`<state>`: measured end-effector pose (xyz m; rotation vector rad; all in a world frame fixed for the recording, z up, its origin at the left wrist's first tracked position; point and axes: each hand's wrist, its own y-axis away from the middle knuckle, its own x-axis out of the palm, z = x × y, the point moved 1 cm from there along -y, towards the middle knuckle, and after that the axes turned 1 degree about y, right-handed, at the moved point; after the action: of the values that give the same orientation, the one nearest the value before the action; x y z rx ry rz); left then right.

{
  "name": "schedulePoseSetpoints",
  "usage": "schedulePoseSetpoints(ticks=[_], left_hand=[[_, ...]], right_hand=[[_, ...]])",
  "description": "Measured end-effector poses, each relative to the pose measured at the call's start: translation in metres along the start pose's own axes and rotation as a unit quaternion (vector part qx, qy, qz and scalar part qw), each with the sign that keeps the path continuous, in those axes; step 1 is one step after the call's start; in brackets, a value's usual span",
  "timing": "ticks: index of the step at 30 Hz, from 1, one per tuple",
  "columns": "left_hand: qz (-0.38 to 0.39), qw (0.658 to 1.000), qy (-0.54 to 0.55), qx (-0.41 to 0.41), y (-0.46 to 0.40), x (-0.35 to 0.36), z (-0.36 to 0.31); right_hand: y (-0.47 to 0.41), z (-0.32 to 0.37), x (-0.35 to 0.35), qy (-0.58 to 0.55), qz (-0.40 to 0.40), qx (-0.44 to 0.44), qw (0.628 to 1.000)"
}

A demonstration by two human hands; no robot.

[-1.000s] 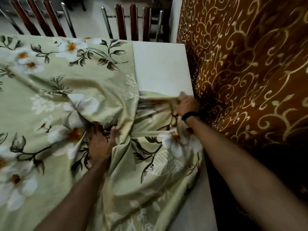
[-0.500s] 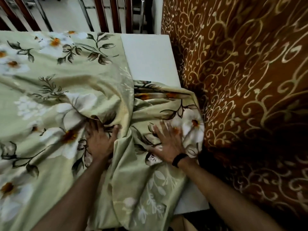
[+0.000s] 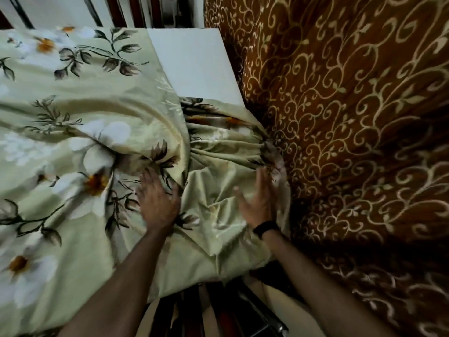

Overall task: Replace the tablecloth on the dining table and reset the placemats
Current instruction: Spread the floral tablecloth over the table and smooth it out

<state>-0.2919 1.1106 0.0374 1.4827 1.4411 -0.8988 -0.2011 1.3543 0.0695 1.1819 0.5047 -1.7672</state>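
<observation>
Most of the frame's left half and centre is filled by the tablecloth (image 3: 80, 113), a pale green cloth printed with big white flowers and dark leaves, spread over the dining table (image 3: 194, 64) but heavily rumpled, with deep folds running from the middle toward the right edge. Its far right corner is not covered: a bare white wedge of table top shows at upper centre, reaching to the table's right edge. Filling the whole right side of the frame is a brown curtain (image 3: 352, 132) with a cream scroll pattern, hanging just beside that edge; a gathered bunch of cloth presses against it at centre right. Along the top of the frame stand chair backs (image 3: 136, 10) with dark wooden slats and metal rails, and another chair (image 3: 230, 312) shows at bottom centre, below the cloth's hanging near edge. Both forearms come in from the bottom. The left hand (image 3: 158, 200) lies palm down on the cloth at centre, fingers spread and flat, pressing the fabric beside a ridge of folds. The right hand (image 3: 257, 203), somewhat blurred, is turned on edge with fingers straight and loose, touching the bunched cloth near the curtain and gripping nothing. A black wristband (image 3: 266, 228) circles the right wrist.
</observation>
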Motion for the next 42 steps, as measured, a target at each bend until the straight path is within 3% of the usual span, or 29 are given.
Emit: schedulePoseSetpoints(ticks=[3,6,9,11,13,14,16,18,22,25,28,30,33,38,42], left_hand=[[0.019,0.999,-0.030,0.031,0.025,0.001,0.008],[0.028,0.999,-0.014,0.029,0.031,-0.002,0.027],[0.050,0.998,0.008,0.049,0.040,-0.003,0.024],[0.051,0.994,0.018,0.091,0.052,-0.006,0.018],[0.033,0.987,0.023,0.154,0.066,-0.011,0.019],[0.018,0.983,0.032,0.182,0.071,-0.014,0.022],[-0.016,0.980,0.047,0.195,0.077,-0.022,0.034],[-0.020,0.990,0.037,0.138,0.077,-0.030,0.059],[0.005,1.000,-0.005,-0.029,0.081,-0.045,0.144],[0.048,0.998,-0.050,-0.005,0.086,-0.062,0.191],[0.053,0.998,0.014,0.032,0.092,-0.078,0.207],[0.056,0.998,0.019,0.006,0.106,-0.090,0.217],[0.089,0.992,-0.018,-0.087,0.134,-0.107,0.248],[0.220,0.973,0.036,-0.051,0.160,-0.152,0.290],[0.183,0.971,0.067,-0.138,0.180,-0.200,0.331]], right_hand=[[0.053,-0.024,0.022,0.134,0.056,-0.006,0.989],[0.057,-0.082,-0.001,0.157,0.044,0.028,0.986],[0.057,-0.116,-0.022,0.015,0.093,0.183,0.979],[0.070,-0.108,-0.026,-0.049,-0.008,0.206,0.977],[0.083,-0.076,-0.021,-0.013,-0.093,0.070,0.993],[0.089,-0.058,-0.014,0.019,-0.069,-0.019,0.997],[0.097,-0.029,0.006,0.113,0.071,-0.143,0.981],[0.098,-0.024,0.019,0.205,0.176,-0.143,0.952],[0.101,-0.050,0.005,0.243,0.211,-0.084,0.943],[0.107,-0.053,-0.008,0.253,0.254,-0.061,0.931],[0.109,-0.014,-0.001,0.236,0.226,-0.023,0.945],[0.118,0.024,0.012,0.231,0.179,-0.070,0.954],[0.142,0.094,0.047,0.233,0.199,-0.202,0.930],[0.181,0.197,0.100,0.215,0.278,-0.322,0.879],[0.233,0.261,0.134,0.203,0.324,-0.395,0.835]])
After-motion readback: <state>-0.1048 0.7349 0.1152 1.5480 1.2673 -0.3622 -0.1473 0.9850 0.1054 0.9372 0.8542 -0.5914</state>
